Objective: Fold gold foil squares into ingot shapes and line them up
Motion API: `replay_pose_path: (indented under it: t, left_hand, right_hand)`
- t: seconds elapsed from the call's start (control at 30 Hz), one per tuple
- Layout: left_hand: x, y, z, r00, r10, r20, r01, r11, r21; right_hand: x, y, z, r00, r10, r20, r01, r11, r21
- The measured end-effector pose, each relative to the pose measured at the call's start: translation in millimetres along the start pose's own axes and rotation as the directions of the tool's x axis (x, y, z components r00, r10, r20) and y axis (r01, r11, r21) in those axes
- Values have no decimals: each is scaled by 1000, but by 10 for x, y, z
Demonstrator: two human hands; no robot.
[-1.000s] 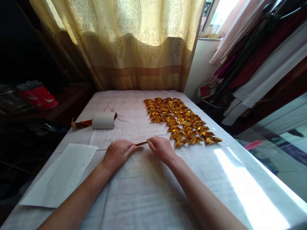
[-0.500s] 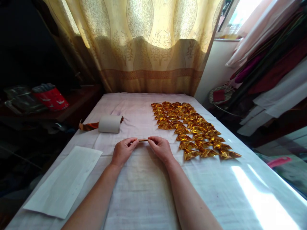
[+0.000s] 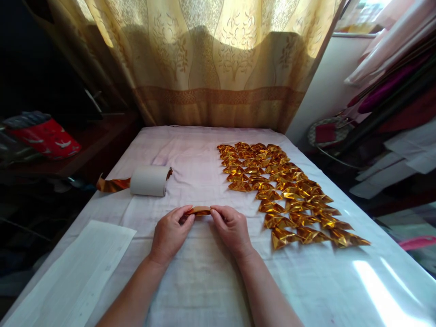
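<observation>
Two hands here, one small gold foil piece [image 3: 199, 210] pinched between them. The left hand [image 3: 169, 230] grips its left end with thumb and fingertips, the right hand [image 3: 231, 228] grips the other end the same way, just above the white cloth [image 3: 204, 272] near the middle of the table. One white roll [image 3: 148, 180] lies to the left with a gold foil strip [image 3: 112, 184] trailing out of it, and one white paper sheet [image 3: 78, 272] sits at the lower left, cut off by the frame edge. The folded gold pieces [image 3: 286, 190] to the right overlap in rows, way too many to count properly, several dozen easily. The held piece is mostly hidden by fingers, so its shape is hard to make out. Compared with half a second ago, the hands are closer together and the foil looks shorter and fatter.
</observation>
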State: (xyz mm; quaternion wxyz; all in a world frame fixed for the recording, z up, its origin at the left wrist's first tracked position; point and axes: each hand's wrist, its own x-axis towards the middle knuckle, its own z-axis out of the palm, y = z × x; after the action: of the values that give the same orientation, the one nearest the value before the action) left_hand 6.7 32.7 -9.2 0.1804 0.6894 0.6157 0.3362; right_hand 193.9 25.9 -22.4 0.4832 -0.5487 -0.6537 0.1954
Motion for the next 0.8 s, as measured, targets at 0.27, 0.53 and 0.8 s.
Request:
replay_pose_path:
  t: [0.27,0.53,0.8]
  left_hand:
    - [13,43,-36,999,-23,-26,24,998,51]
    - [-20,-5,-16,997,-13,-74,15,1000,26]
    - [-23,-21,9,995,51,-84,-50,999,6]
  right_hand:
    - [11,-4,-26,994,-109,25,108,994,11]
    - [-3,-5,-12,1000,12,-24,-15,990,-137]
    - [0,27,-9,999,48,-20,-50,994,-95]
